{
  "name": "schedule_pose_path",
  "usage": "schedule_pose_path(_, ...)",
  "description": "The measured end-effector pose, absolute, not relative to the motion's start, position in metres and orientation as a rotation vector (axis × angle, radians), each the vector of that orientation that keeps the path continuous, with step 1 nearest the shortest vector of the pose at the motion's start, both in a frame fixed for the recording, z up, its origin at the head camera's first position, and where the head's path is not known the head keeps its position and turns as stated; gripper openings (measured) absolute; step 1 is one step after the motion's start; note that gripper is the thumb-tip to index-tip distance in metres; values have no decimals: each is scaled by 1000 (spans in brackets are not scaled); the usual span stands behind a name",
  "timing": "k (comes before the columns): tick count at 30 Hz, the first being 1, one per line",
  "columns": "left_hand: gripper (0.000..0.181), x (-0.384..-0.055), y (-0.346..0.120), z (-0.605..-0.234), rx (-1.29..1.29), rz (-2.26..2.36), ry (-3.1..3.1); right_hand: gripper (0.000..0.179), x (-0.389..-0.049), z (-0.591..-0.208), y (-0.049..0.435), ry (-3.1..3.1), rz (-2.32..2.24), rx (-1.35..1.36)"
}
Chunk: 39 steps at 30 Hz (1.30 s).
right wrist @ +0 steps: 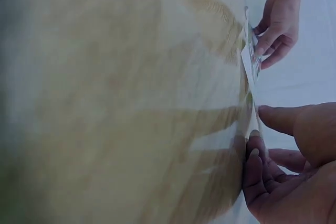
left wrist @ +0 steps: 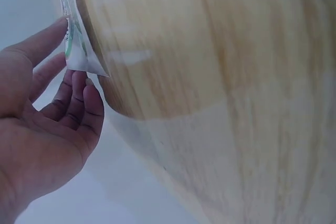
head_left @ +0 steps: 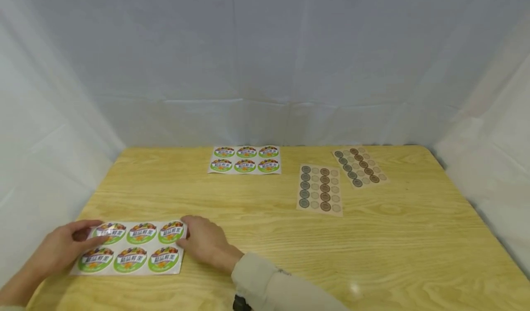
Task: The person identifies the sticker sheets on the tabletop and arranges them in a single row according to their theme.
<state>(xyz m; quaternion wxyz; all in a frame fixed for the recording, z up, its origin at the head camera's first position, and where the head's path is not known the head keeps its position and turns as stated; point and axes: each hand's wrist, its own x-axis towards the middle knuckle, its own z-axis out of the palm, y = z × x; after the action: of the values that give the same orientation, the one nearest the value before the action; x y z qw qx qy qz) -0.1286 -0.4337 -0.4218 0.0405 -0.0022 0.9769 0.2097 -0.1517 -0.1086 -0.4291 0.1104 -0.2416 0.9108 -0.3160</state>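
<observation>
Across the yellow wood-grain table (head_left: 397, 246), the cream-sleeved right forearm (head_left: 285, 283) angles leftward. At near left, a white rectangular sheet of six round multicoloured stickers (head_left: 123, 245) is pinched thumb-to-finger at opposite ends by the left hand (head_left: 61, 250) and right hand (head_left: 206, 241).

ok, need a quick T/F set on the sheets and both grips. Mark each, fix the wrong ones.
1. The left grip and right grip hold the same label sheet. True.
2. The held sheet shows eight oval labels. False: it shows six.
3. Another six-label sheet lies near the far edge of the table. True.
4. Both small-circle sheets lie left of that unheld label sheet. False: both small-circle sheets lie to its right.
</observation>
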Motion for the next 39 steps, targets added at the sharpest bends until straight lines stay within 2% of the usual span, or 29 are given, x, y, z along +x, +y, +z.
schedule_pose_path(6,61,-131,-440,-421,21,632,2969,47,-152,-429,-111,2716,-757,-786)
schedule_pose_path(12,60,-129,-441,-426,45,632,2964,50,-149,-426,-115,2685,-603,-773)
schedule_pose_path(18,64,-129,-436,-426,81,548,2982,63,-148,-424,-116,2687,-447,-833)
schedule_pose_path(29,70,-139,-431,-413,146,378,2927,65,-169,-420,-92,2393,-822,-861)
schedule_pose_path(33,70,-144,-422,-401,132,269,2945,63,-183,-409,-74,2363,-874,-908)
schedule_pose_path(39,65,-150,-399,-383,163,392,2984,62,-209,-396,-34,2367,-948,-920)
